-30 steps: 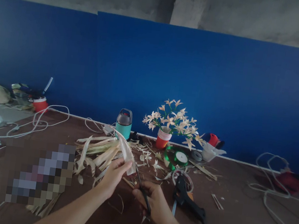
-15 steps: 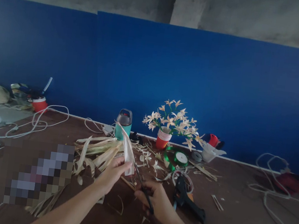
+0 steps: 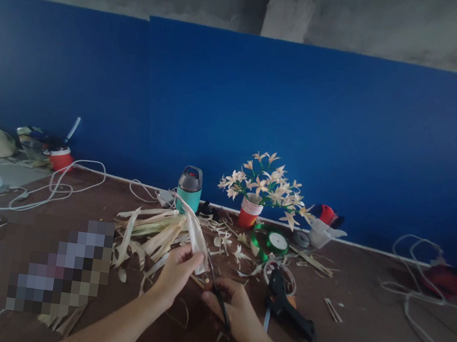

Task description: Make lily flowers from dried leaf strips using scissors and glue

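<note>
Pinched between the thumb and fingers of my left hand (image 3: 178,271) is a pale strip of dried corn husk (image 3: 195,231), its pointed end rising up and to the left. My right hand (image 3: 231,309) is closed around a pair of dark scissors (image 3: 218,296). Their blades point up and left, close beside the husk's right edge; I cannot tell whether they touch it. Behind my left hand lies a pile of loose dried husks (image 3: 156,234). Small cut husk flowers (image 3: 238,255) lie scattered beyond the scissors.
A black glue gun (image 3: 288,308) with its cord lies right of my right hand. Behind stand a teal jar (image 3: 189,189), a red cup (image 3: 250,213) of husk flowers, a green ribbon spool (image 3: 277,243) and a white container (image 3: 321,233). White cables (image 3: 406,312) trail at right.
Both hands have shifted slightly, the left one a little down and right with the husk. The scissors have moved slightly left and stay beside the husk's edge.
</note>
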A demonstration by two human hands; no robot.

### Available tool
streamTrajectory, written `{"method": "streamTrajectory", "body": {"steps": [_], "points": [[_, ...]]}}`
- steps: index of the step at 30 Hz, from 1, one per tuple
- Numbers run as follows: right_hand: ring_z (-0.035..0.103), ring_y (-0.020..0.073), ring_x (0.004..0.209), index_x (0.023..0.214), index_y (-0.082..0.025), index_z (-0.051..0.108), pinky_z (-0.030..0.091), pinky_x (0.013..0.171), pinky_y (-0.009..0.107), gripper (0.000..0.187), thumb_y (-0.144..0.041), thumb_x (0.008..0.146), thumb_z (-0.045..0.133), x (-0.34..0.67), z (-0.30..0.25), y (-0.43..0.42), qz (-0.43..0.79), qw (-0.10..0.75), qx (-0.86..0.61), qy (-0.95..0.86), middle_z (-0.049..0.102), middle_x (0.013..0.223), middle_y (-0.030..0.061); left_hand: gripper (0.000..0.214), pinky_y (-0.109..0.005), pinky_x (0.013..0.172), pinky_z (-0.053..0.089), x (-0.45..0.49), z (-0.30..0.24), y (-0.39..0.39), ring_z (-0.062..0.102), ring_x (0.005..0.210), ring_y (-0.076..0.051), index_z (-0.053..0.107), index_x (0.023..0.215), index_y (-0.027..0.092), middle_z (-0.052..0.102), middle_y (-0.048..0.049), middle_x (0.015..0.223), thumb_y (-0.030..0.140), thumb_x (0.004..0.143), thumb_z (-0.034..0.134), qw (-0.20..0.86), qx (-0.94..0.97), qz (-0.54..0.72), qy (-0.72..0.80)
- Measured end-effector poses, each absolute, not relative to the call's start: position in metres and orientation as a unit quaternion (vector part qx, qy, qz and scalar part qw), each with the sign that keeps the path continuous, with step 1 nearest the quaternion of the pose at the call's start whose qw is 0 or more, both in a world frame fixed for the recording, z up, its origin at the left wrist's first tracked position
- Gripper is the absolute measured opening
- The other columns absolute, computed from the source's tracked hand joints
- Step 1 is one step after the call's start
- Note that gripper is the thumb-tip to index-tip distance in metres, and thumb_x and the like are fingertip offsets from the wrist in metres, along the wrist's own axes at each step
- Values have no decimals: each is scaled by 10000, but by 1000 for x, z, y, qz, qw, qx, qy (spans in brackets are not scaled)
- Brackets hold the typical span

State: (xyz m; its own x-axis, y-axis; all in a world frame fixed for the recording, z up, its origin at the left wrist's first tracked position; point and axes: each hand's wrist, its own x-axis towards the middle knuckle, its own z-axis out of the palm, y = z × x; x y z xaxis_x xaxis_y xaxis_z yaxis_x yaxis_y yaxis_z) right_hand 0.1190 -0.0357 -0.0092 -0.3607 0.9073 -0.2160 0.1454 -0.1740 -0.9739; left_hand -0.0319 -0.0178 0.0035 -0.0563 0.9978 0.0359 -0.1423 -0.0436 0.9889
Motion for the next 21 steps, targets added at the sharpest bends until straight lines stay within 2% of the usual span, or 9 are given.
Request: {"method": "streamTrajectory", "body": {"steps": [10, 21], "points": [[390, 63, 390, 761, -154, 581, 332, 350, 168, 415, -515, 610, 718, 118, -13, -36, 591, 312, -472, -576, 446, 475, -77, 242, -236, 540, 376, -28, 3, -21, 524, 558, -160, 599, 580, 159, 578, -8, 546, 366, 705, 595, 500, 465, 554, 477], [351, 50, 362, 760, -147, 590, 291, 322, 160, 414, -505, 604, 728, 120, -10, -34, 583, 303, -492, -572, 435, 457, -84, 216, -240, 533, 366, -35, 1, -15, 513, 539, -152, 634, 628, 153, 611, -12, 576, 353, 708, 622, 515, 480, 538, 463]]}}
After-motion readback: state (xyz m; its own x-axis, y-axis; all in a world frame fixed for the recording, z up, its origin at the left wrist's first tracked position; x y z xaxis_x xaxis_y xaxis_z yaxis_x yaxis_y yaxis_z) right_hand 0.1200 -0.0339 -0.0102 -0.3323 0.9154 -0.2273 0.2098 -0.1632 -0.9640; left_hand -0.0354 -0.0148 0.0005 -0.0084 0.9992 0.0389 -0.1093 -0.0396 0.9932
